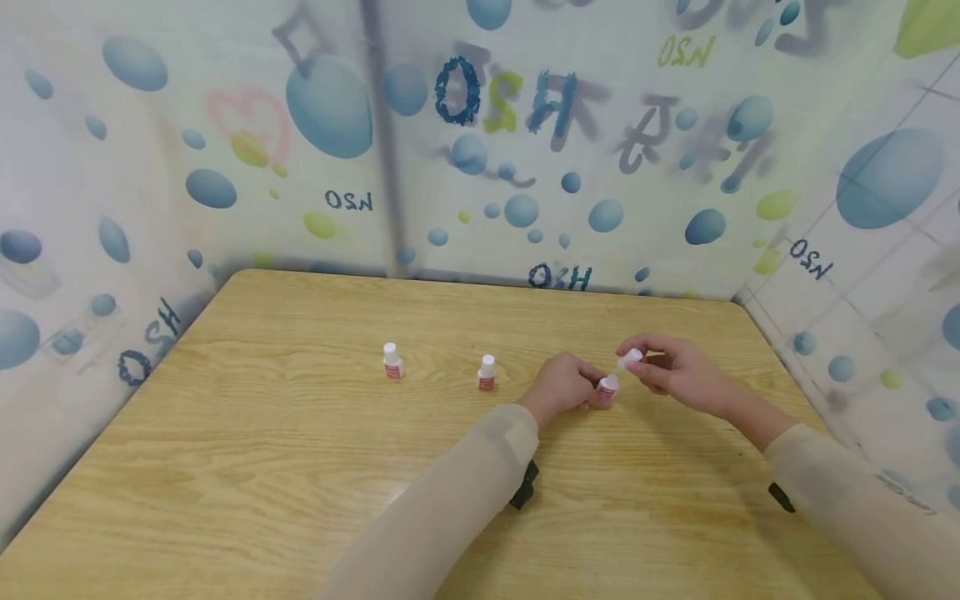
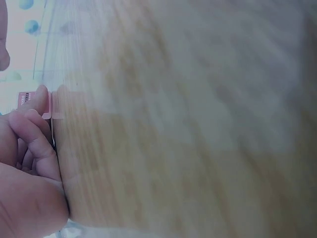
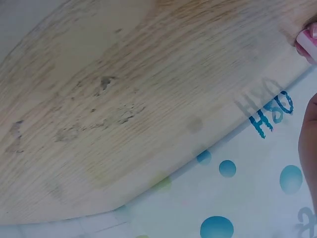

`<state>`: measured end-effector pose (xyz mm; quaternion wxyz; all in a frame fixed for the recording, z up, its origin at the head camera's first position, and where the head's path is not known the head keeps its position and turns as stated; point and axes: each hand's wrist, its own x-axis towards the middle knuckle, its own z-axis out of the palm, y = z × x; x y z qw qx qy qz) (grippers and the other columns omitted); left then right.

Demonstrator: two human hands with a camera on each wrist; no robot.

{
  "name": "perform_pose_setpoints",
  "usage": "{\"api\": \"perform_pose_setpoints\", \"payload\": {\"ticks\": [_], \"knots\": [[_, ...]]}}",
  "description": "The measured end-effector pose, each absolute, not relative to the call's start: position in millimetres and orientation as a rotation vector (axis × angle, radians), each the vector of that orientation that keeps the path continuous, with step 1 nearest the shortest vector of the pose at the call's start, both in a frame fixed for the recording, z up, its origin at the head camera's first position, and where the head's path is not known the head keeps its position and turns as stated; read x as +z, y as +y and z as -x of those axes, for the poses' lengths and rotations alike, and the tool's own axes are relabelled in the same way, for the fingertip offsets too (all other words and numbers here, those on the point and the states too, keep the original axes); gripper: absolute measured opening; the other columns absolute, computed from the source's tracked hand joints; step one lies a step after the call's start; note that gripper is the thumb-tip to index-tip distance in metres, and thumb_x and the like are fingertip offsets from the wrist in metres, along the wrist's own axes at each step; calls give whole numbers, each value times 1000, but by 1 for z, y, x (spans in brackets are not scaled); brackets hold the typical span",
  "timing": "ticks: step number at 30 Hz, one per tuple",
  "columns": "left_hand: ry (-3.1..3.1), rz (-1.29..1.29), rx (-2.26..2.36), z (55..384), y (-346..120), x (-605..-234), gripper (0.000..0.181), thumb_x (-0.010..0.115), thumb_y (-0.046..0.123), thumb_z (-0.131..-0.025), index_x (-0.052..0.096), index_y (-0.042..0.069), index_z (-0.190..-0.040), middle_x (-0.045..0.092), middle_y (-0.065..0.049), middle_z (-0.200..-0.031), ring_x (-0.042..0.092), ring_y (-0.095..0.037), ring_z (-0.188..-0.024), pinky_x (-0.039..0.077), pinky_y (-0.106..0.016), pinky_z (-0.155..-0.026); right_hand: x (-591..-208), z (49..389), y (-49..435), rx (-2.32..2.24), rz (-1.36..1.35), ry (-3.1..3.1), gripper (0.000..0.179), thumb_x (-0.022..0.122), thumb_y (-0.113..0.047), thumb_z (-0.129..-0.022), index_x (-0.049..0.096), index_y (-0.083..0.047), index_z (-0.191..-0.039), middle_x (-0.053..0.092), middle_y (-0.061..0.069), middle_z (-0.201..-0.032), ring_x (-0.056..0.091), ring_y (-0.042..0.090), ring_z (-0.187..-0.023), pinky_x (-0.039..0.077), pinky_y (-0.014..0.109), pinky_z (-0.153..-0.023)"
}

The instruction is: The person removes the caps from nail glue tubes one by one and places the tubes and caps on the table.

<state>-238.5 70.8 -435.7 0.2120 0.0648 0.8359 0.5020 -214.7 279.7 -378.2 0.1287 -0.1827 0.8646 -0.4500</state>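
Observation:
On the right of the table, my left hand [image 1: 564, 385] grips a small white bottle with a red label [image 1: 607, 390], standing low at the tabletop. My right hand [image 1: 678, 372] pinches a white bottle cap [image 1: 632, 358], tilted just above the bottle's mouth. A thin pale piece spans the gap between cap and bottle. In the left wrist view, the left hand's fingers [image 2: 37, 141] wrap the bottle, whose red label [image 2: 24, 100] partly shows. The right wrist view catches only the bottle [image 3: 308, 44] at its right edge. Two capped bottles, one nearer [image 1: 487, 373] and one farther left [image 1: 393, 361], stand upright.
The wooden table [image 1: 262, 433] reaches back to a wall covering [image 1: 645, 200] printed with blue bubbles and letters. More of that covering rises at both sides. A black device [image 1: 525, 486] shows under the left sleeve [image 1: 457, 492].

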Motion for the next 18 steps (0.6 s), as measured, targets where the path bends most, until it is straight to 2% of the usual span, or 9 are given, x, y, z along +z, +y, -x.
{"api": "perform_pose_setpoints", "payload": {"ticks": [5,10,14,18], "knots": [[2316,-180,1408,235,69,-433,32,92,18,-85,84,17,-116,78,7,-95,56,-8,-59,48,-21,-60,-378,213,286,-1327,480,2509,30,60,-12,-109,57,4,-134,53,11,-97,50,15,-66,46,33,-58],[2308,-196,1448,230,67,-429,30,91,16,-85,84,14,-115,80,4,-103,58,-7,-64,49,-19,-60,-381,211,291,-1333,495,2522,30,60,-17,-110,57,4,-132,50,6,-83,46,18,-60,44,37,-56],[2301,-190,1470,229,66,-427,30,91,15,-85,84,14,-114,80,3,-103,58,-7,-64,48,-18,-60,-382,210,296,-1311,517,2545,28,59,-19,-111,58,3,-128,46,1,-71,43,17,-55,43,37,-54],[2298,-181,1471,229,66,-428,30,91,16,-85,84,14,-114,80,3,-102,58,-7,-64,48,-18,-61,-385,208,300,-1279,510,2573,23,59,-18,-111,58,0,-124,49,3,-72,45,17,-54,45,34,-53]]}}
